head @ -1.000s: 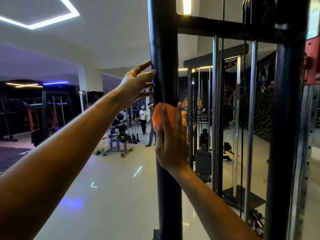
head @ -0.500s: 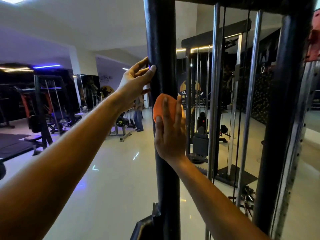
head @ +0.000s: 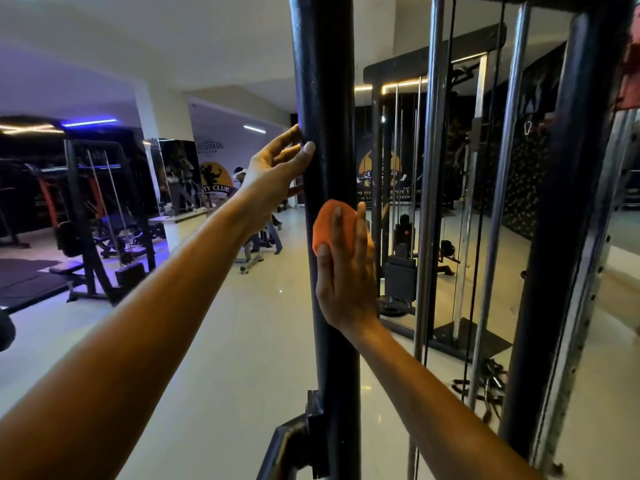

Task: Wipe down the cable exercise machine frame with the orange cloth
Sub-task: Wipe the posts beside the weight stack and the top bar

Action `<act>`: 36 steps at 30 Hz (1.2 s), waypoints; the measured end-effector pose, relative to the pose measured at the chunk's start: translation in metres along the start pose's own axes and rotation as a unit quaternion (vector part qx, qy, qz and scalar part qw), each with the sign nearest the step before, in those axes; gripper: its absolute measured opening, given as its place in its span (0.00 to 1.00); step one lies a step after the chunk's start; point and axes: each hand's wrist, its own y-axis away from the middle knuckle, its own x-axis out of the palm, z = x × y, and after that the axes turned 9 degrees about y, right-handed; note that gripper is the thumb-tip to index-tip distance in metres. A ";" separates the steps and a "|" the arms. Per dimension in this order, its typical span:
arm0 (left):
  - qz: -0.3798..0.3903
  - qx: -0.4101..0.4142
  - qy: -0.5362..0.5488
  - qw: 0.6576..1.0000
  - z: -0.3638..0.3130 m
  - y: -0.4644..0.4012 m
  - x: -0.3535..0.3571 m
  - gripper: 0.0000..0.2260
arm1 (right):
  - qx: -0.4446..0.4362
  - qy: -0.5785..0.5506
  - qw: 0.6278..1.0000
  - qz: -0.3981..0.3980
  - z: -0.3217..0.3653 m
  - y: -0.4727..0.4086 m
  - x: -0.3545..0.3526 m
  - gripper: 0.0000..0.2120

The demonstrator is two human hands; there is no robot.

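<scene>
- Since a second ago: view has tilted down, top crossbar gone from view, bracket now visible at the post's base; both hands keep the same hold on the post.
- right hand (head: 346,282) presses orange cloth (head: 329,225) flat against black upright post (head: 325,81), fingers straight and together, pointing to 12 o'clock, cloth under the fingertips.
- left hand (head: 273,174) at 10 o'clock from the cloth, fingers loosely spread, thumb and fingertips touching the post's left edge, holding nothing.
- Steel guide rods (head: 433,168) at 3 o'clock of the post.
</scene>
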 end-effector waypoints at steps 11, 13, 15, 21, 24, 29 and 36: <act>0.003 -0.029 0.039 0.999 0.031 0.020 -0.002 0.26 | 0.011 0.035 0.999 0.028 -0.018 0.084 0.012 0.30; 0.005 -0.037 0.034 0.999 0.033 0.023 -0.003 0.26 | 0.030 0.024 0.999 0.035 -0.018 0.089 0.014 0.29; 0.007 -0.039 0.029 0.999 0.031 0.024 -0.003 0.26 | 0.046 0.007 0.999 0.022 -0.009 0.062 0.013 0.29; -0.008 -0.042 0.033 0.999 0.036 0.029 0.000 0.25 | 0.031 0.020 0.999 0.003 0.007 0.001 0.007 0.30; -0.015 -0.049 0.038 0.998 0.055 0.039 0.001 0.25 | 0.016 0.047 0.999 0.018 -0.012 0.051 0.015 0.30; -0.006 -0.069 0.061 0.996 0.080 0.058 0.001 0.24 | 0.055 0.037 0.996 0.058 -0.031 0.153 0.026 0.32; -0.022 -0.069 0.061 0.995 0.087 0.069 0.007 0.24 | 0.083 0.008 0.997 0.004 -0.006 0.058 0.023 0.30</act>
